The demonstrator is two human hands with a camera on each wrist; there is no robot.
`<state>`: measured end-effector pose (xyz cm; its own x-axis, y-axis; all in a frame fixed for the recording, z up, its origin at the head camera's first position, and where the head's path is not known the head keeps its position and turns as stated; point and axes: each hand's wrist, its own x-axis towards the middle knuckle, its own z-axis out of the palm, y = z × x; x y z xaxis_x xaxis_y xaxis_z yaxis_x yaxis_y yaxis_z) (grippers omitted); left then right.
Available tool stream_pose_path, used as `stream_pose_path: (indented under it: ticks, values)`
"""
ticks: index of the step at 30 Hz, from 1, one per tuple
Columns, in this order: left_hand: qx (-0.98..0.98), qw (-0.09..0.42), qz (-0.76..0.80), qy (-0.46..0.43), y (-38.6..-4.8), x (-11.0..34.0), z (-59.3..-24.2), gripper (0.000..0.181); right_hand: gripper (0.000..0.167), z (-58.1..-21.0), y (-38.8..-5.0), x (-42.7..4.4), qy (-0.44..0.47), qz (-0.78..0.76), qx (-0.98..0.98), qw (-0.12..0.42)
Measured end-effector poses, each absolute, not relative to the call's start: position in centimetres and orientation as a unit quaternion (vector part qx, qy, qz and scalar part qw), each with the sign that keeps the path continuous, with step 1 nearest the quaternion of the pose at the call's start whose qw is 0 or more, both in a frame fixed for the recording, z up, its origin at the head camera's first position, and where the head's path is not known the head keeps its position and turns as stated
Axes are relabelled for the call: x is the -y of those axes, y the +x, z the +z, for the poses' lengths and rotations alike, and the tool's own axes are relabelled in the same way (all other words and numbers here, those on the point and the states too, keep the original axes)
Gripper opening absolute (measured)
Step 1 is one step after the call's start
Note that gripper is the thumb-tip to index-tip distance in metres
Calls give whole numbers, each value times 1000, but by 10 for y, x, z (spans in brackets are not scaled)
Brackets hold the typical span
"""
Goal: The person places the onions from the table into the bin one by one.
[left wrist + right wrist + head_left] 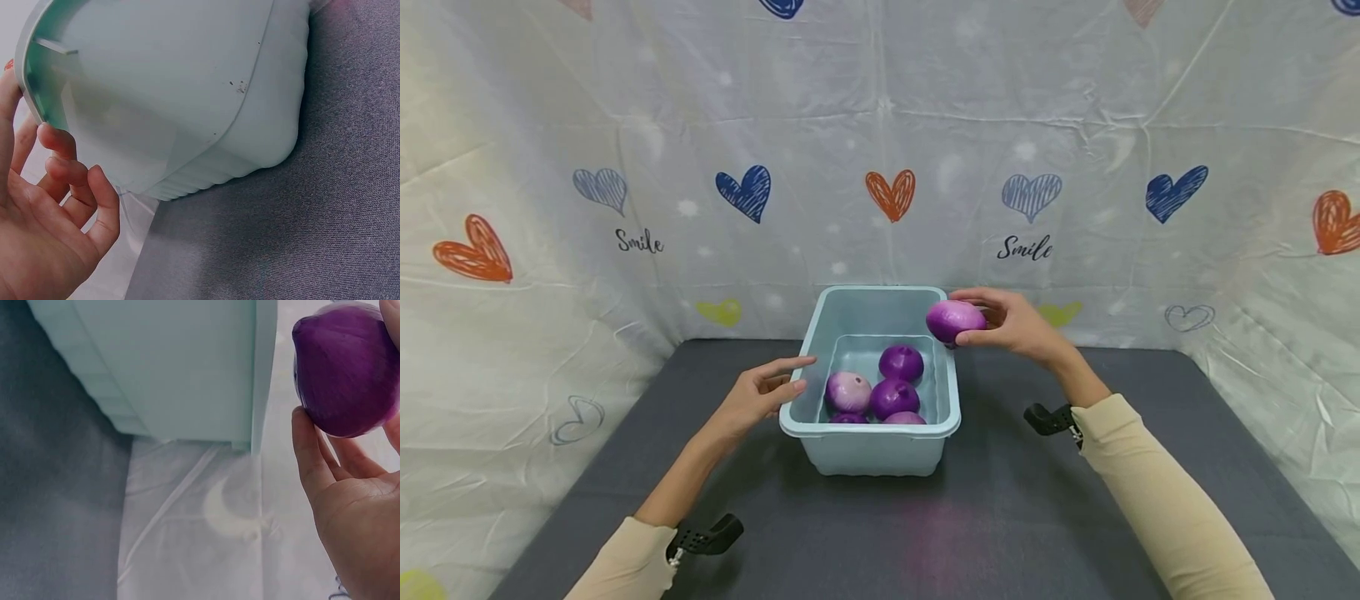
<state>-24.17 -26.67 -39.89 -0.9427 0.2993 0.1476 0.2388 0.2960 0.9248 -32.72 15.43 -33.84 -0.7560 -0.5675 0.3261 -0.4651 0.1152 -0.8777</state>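
Note:
A red onion (956, 321), glossy and purple, is held between the fingers and thumb of my right hand (1011, 323) at the right rim of a light blue plastic tub (872, 454). In the right wrist view the onion (347, 372) is above the palm, clear of the tub's wall. My left hand (763, 392) holds the tub's left rim, its index finger and thumb reaching over the edge; in the left wrist view, other fingers (94, 200) curl outside below the rim. Inside the tub lie several red onions (901, 363), one of them paler (848, 391); the front rim partly hides the nearest ones.
The tub stands on a dark grey table (1000, 517). Behind and at both sides hangs a pale curtain (820, 117) printed with hearts and the word Smile. A black strap (1051, 419) is on each wrist.

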Motion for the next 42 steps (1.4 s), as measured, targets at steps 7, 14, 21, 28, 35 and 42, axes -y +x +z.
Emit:
stream_pose_path:
  ticks: [7,14,21,28,35,42]
  values:
    - [-807,25,567,165,-241,268,-397,46,63,-335,-329,-134,-372,-558,-740,48]
    - [-805,25,569,166,-240,270,-397,46,61,-333,-326,-121,-378,-553,-740,61]
    - [-805,25,568,167,-239,270,-397,46,60,-336,-327,-123,-395,-559,-726,71]
    - [-806,23,567,168,-238,271,-399,46,54,-348,-325,-141,-371,-568,-732,63]
    - [-806,26,565,175,-240,269,-399,46,48,-367,-320,-169,-328,-579,-744,57]
    - [-790,-47,578,201,-237,270,-403,52,42,-383,-308,-200,-303,-572,-761,44]
